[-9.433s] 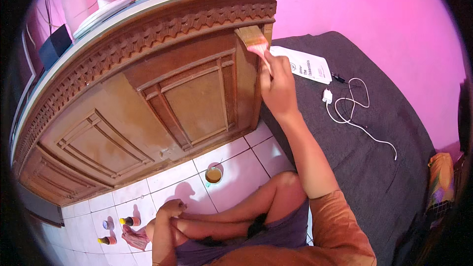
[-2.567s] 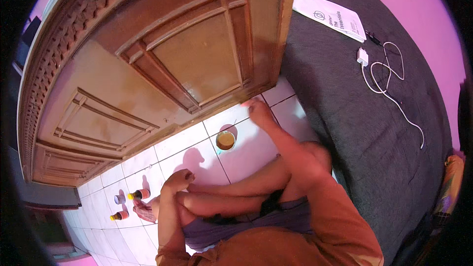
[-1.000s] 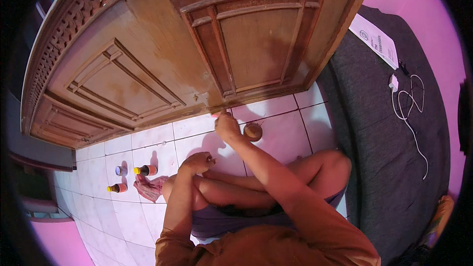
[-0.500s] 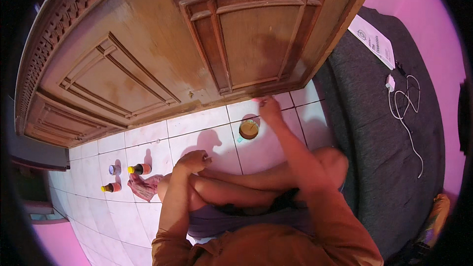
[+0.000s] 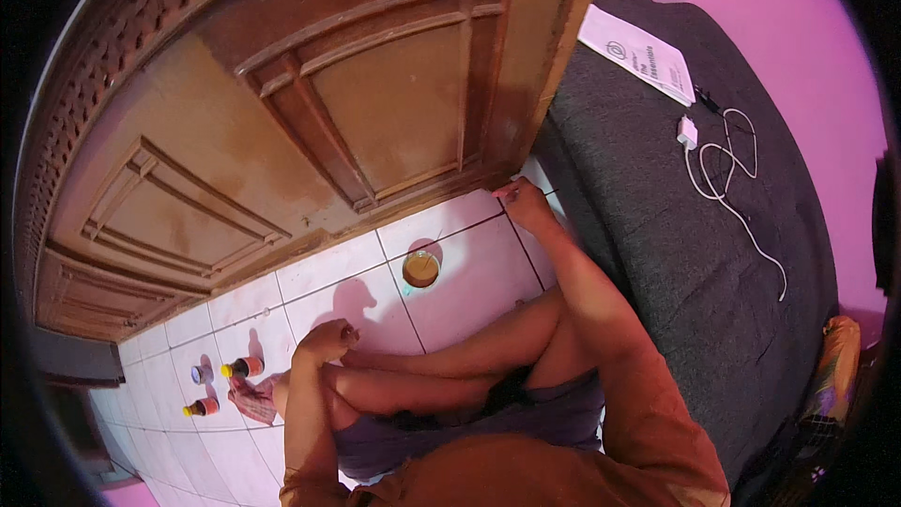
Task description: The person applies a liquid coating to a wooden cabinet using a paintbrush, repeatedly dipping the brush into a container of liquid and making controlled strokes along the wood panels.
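My right hand point(image 5: 527, 205) reaches to the lower right corner of a brown wooden cabinet point(image 5: 394, 113). Its fingers are closed on a small pink thing point(image 5: 498, 194), too small to name, held by the cabinet's bottom edge. Above my crossed legs, my left hand point(image 5: 327, 342) is curled closed; whether anything is in it is hidden. Between the hands, on the white tiles, stands a clear glass cup point(image 5: 420, 269) of brown liquid with a thin stick in it. The panelled cabinet front has patches of darker and paler brown.
Two small dark bottles with yellow caps, one point(image 5: 246, 368) nearer a crumpled pinkish cloth point(image 5: 251, 398) and another point(image 5: 203, 407), stand left beside a small tin point(image 5: 201, 373). A dark grey mattress point(image 5: 694, 253) on the right bears a printed booklet point(image 5: 638, 52) and a white charger cable point(image 5: 723, 178).
The view has turned right, so the cabinet and cup sit further left in it. My right hand has moved right along the cabinet's bottom edge to its corner. My left hand stays curled.
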Demonstrator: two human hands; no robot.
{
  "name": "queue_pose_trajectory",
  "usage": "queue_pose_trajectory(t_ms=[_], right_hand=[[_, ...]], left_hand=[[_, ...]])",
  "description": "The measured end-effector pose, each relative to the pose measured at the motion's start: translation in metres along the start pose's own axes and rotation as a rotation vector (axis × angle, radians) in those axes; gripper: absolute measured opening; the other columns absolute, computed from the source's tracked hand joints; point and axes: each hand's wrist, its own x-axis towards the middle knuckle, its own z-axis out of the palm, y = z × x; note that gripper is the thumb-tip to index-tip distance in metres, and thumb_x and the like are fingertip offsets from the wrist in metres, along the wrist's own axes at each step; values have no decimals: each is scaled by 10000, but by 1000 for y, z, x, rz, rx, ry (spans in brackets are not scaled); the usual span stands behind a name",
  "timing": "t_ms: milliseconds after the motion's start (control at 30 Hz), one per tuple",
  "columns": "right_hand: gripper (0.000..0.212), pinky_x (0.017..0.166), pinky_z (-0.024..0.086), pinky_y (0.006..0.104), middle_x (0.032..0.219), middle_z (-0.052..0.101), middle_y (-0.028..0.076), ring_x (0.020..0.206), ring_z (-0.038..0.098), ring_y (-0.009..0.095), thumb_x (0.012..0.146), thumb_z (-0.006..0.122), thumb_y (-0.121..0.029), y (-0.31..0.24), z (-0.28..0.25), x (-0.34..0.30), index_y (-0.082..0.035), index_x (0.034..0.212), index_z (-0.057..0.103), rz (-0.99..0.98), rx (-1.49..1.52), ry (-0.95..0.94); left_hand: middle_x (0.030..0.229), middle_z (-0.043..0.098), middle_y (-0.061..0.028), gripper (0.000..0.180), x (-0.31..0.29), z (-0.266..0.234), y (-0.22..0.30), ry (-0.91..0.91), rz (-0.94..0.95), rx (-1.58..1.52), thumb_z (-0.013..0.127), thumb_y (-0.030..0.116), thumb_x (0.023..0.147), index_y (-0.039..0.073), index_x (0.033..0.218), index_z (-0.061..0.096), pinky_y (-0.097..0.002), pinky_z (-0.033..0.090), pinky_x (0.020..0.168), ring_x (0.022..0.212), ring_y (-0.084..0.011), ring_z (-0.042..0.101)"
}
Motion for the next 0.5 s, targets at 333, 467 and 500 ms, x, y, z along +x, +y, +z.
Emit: queue_pose_trajectory(t_ms=[333,467,500], right_hand=[[115,854,542,420,1015,737,158,968,698,334,916,613,-100,-4,-32,16,-43,932,712,-233,212,253],[143,852,539,425,1030,735,164,968,697,353,928,588,-84,-50,-83,-27,-2,967,698,-364,422,383],[160,865,536,434,1029,732,180,978,695,362,923,606,-106,-55,-92,-37,16,984,690,-321,411,370]], left_hand=[[1075,708,-205,505,6,-2,-1,-6,-35,-23,571,462,956,12,1168,658,-416,508,898,1026,-340,671],[1067,715,-186,466,7,3,-5,-6,-24,-23,562,423,985,0,1157,651,-417,527,868,956,-310,710],[1107,704,-197,490,4,-1,4,-15,-56,-39,572,443,970,7,1175,654,-412,510,904,1025,-319,682]])
